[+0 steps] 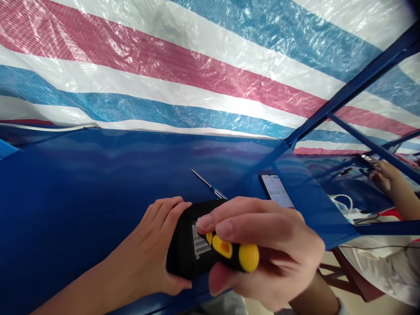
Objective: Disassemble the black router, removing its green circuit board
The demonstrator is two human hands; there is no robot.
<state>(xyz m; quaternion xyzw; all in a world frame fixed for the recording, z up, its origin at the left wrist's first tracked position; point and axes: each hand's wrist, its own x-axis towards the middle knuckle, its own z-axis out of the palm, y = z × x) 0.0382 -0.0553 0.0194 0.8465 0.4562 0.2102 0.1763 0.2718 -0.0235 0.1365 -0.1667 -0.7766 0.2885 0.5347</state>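
Note:
My left hand (157, 245) is closed around the left side of a black device (187, 236), its thumb at the near edge and its fingers over the far edge. A white barcode label (199, 240) shows on the device's upper face. My right hand (272, 245) grips a screwdriver (226, 248) by its yellow and black handle, above the right part of the device. The screwdriver's tip is hidden behind the fingers. Just beyond the device, a second, slim screwdriver (209, 184) with a clear and blue handle lies on the blue table (98, 188).
A phone (277, 191) with a running timer display lies at the right. A blue metal frame post (354, 83) rises beyond it. Striped plastic sheeting (183, 65) hangs behind the table. Farther right, another person's hand (382, 175) holds a small object near white cables (343, 203).

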